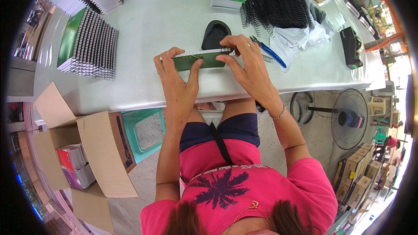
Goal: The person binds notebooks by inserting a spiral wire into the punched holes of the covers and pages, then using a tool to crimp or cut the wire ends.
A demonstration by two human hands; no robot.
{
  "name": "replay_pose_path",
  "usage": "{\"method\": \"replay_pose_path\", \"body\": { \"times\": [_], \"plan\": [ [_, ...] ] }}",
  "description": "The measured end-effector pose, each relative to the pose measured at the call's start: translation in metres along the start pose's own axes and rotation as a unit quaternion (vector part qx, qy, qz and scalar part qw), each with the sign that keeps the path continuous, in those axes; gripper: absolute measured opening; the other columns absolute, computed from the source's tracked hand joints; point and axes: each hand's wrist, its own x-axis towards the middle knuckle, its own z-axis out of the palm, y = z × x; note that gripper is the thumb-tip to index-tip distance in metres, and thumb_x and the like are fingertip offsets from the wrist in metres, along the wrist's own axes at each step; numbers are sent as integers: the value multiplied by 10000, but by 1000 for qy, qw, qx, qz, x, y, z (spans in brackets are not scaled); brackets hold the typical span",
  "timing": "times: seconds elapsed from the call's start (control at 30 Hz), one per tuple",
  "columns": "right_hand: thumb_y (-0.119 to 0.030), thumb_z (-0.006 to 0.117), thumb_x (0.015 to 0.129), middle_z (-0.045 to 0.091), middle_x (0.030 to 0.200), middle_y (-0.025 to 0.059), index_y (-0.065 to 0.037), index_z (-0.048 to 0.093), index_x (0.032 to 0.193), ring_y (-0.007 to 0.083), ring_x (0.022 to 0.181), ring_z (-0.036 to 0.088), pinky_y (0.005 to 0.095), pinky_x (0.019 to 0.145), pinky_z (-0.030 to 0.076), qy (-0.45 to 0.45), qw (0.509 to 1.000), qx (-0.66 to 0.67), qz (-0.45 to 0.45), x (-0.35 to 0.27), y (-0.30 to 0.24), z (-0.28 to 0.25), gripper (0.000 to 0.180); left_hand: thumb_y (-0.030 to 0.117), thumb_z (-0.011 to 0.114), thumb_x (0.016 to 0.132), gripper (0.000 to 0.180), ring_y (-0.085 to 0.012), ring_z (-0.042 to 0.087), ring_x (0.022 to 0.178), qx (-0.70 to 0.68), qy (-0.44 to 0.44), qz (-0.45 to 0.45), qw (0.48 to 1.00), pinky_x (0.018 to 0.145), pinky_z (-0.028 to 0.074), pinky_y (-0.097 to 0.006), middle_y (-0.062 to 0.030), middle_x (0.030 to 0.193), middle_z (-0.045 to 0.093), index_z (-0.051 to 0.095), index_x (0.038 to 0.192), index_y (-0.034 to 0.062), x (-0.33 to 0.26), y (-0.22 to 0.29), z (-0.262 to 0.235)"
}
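I hold a green-covered notebook (198,59) on edge at the near side of the pale table (174,13), directly in front of me. My left hand (176,72) grips its left end: the thumb presses against the green cover facing me, the fingers curl over the top edge, so the hand is closed on the notebook. My right hand (246,63) works the right end: the thumb lies on the cover and the fingertips are pinched together at the top right corner, where a black wire spiral (233,50) meets the row of punched white pages. A ring sits on one finger and a bracelet on the wrist.

Just beyond the notebook lies a black moulded holder (215,32). Blue-handled pliers (270,52) rest on the table just beside my right hand. Behind them, a heap of loose black spirals (278,2) lies on striped paper.

At far left, stacks of spiral-bound notebooks (89,45) lie fanned out. Below the table's left end, an open cardboard box (87,148) contains more books, next to a turquoise plastic stool (146,126). A floor fan (348,117) stands at right.
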Motion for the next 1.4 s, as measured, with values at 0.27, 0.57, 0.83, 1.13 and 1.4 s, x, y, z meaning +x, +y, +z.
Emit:
{"method": "replay_pose_path", "body": {
  "times": [0.27, 0.57, 0.83, 1.13, 1.4],
  "plan": [
    [-186, 675, 872, 597, 921, 76, -85, 631, 997, 278, 887, 560, 391, 800, 391, -9, 998, -48, -33, -1, 6, 1, 167, 217, 768, 853, 487, -290, 475, 1047, -3, 1, 5, 1000, 901, 398, -395, -141, 1098, 454, 480, 1194, 23, -1, -3, 1],
    [-187, 687, 861, 593, 931, 71, -91, 649, 1006, 272, 884, 549, 391, 799, 387, -6, 998, -47, -36, -2, 5, 1, 178, 194, 771, 843, 480, -287, 475, 1039, -3, -3, 12, 1000, 898, 402, -395, -136, 1096, 456, 481, 1190, 31, -2, -4, 0],
    [-200, 697, 853, 594, 943, 58, -96, 657, 990, 267, 900, 547, 387, 848, 378, 0, 997, -56, -54, 1, 4, 2, 176, 186, 766, 847, 469, -286, 473, 1034, -7, -7, 18, 1000, 896, 405, -396, -134, 1083, 455, 481, 1184, 32, -2, -5, 1],
    [-235, 691, 857, 601, 962, 51, -106, 670, 967, 261, 915, 548, 413, 893, 359, 2, 991, -103, -80, 1, 7, 4, 170, 186, 763, 851, 485, -277, 469, 1068, -22, -22, -4, 999, 931, 399, -392, -134, 1117, 449, 475, 1206, 23, -3, -1, 1],
    [-230, 708, 831, 597, 992, 48, -114, 663, 1000, 260, 961, 545, 435, 954, 319, -14, 991, -120, -64, -4, -2, -1, 210, 206, 765, 851, 510, -276, 463, 1107, -34, -29, -3, 999, 961, 387, -390, -136, 1152, 448, 476, 1228, 22, -3, 4, 0]
  ]
}}
